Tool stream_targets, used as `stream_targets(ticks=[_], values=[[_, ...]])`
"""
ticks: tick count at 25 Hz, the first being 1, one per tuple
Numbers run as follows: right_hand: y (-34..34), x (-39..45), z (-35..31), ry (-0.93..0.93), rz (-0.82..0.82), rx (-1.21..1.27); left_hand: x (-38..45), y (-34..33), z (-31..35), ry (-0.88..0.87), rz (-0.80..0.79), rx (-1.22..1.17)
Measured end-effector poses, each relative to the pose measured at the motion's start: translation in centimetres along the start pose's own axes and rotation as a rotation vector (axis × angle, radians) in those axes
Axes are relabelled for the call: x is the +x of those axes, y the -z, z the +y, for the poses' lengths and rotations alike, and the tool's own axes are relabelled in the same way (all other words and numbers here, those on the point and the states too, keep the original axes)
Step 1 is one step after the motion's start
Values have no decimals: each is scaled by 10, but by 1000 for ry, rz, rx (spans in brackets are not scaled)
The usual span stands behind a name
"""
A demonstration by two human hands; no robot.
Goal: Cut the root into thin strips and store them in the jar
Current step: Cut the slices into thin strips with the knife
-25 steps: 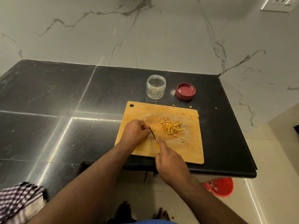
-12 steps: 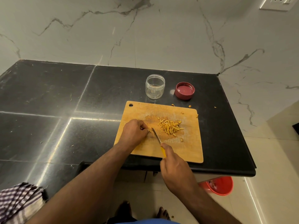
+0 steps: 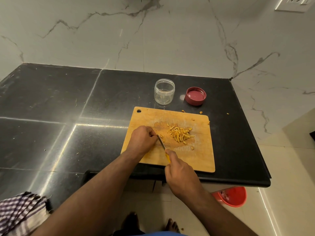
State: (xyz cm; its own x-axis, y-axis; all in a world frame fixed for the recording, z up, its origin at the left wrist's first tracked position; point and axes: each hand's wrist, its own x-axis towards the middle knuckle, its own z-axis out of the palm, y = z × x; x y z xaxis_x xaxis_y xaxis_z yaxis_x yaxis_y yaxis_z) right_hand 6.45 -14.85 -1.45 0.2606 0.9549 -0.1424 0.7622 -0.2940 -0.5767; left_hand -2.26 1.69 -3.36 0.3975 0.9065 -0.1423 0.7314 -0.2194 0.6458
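At the bottom of the frame, two bare forearms reach up toward a wooden cutting board (image 3: 201, 159) lying on a black stone surface (image 3: 51, 108). The right hand (image 3: 182, 174), just below centre, has its grip wrapped round the yellow handle of a small knife (image 3: 162, 143), blade angled up and left. The left hand (image 3: 143, 138), touching the blade's tip, has its grip curled over what is presumably the remaining piece of root; the piece itself is hidden beneath the fingers. Just right of the blade lies a pile of yellow-orange strips (image 3: 179, 135), with stray bits near the board's upper right edge. Beyond the board, an open clear plastic jar (image 3: 164, 91) stands empty beside its upturned red lid (image 3: 195, 95).

To slice well, the fingertips should probably stay tucked back from the blade, with cuts kept narrow and even. No brands, labels or writing can be read.
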Motion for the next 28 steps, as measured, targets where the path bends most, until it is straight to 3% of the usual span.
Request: stream_targets(ticks=[8,22,28], values=[[4,-24,7,-14,44,87,0,-2,-2,6,-7,-2],[7,-5,7,-10,-41,-11,1,-2,1,81,3,-28],[15,-31,15,-50,43,105,-3,-2,-3,43,-15,-30]])
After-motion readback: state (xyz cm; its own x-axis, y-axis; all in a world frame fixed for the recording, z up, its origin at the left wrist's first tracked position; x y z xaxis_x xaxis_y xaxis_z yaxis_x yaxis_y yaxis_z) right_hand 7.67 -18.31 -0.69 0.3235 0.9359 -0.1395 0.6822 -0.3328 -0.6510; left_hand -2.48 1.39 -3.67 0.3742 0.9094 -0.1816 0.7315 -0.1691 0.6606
